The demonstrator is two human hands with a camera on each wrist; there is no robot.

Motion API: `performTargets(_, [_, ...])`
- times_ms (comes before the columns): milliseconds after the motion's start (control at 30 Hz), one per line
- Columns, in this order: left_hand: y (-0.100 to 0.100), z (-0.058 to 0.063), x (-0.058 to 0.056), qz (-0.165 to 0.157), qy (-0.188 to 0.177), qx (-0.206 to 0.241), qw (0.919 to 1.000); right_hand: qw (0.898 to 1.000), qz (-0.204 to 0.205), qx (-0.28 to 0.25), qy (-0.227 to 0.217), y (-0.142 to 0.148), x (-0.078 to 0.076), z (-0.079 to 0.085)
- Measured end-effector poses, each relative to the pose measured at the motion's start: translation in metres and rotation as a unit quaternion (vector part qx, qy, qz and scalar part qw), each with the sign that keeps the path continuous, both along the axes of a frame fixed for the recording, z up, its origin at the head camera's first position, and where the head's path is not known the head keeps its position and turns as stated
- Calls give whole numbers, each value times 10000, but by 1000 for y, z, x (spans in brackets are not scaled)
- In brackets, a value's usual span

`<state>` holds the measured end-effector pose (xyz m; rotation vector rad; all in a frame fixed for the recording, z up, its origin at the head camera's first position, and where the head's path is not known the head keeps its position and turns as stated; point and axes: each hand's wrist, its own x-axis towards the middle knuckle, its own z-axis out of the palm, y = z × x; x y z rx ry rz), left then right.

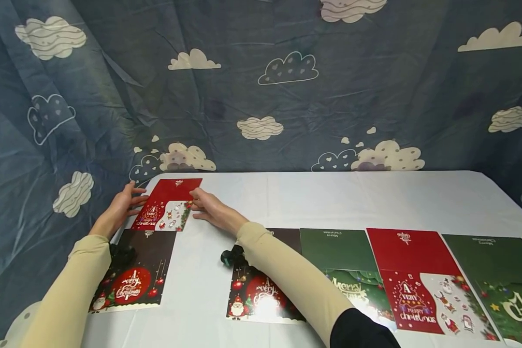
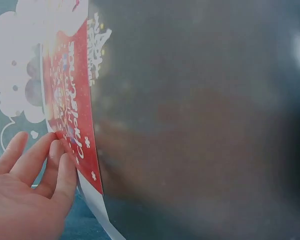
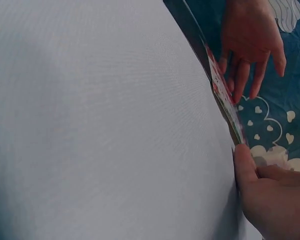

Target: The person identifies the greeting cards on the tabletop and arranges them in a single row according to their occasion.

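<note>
A red Christmas card (image 1: 171, 191) lies at the far left of the white table, its lower half printed with a tree, lettering and small figures. My left hand (image 1: 121, 205) is at its left edge; in the left wrist view the extended fingertips touch the red card (image 2: 85, 145). On the opposite side, my right hand (image 1: 215, 209) touches the right edge with loosely extended fingers. The right wrist view shows its thumb (image 3: 244, 162) at the card's edge. Just below, a dark brown Christmas card (image 1: 150, 251) with a red ball design adjoins the red one.
Along the front right lie another dark brown card (image 1: 243, 309), a green card (image 1: 337, 249), a red card (image 1: 411, 251) and another green card (image 1: 487, 256). My right forearm crosses above the first two. A cloud-patterned blue cloth (image 1: 287, 106) hangs behind the white table (image 1: 313, 198).
</note>
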<state>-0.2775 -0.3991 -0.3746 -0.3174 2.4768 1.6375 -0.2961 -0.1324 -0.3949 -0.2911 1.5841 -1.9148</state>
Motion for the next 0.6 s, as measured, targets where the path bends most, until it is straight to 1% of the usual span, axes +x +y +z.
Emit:
performTargets(100, [1,0,0,7,27,-69,10000,9999,144,79,-20,2,0,1])
performTargets(200, [1,0,1,50,23,-122,9999,9997,181,156,-85,5,2,4])
performTargets(333, [1,4,3,247,-11,-356,9991,9993,268,267,-63,11,3,9])
performTargets(433, [3,7,6,479,104,-518,9975,9989,374,266,-2,17,3,13])
performTargets(500, [6,8,7,693,264,-521,9959,9988,422,235,8,22,4,17])
performTargets(567, [10,7,9,948,457,-381,9937,9987,481,186,-6,26,6,20])
performTargets(600, [11,6,10,1124,559,-249,9918,9984,525,195,38,28,7,22])
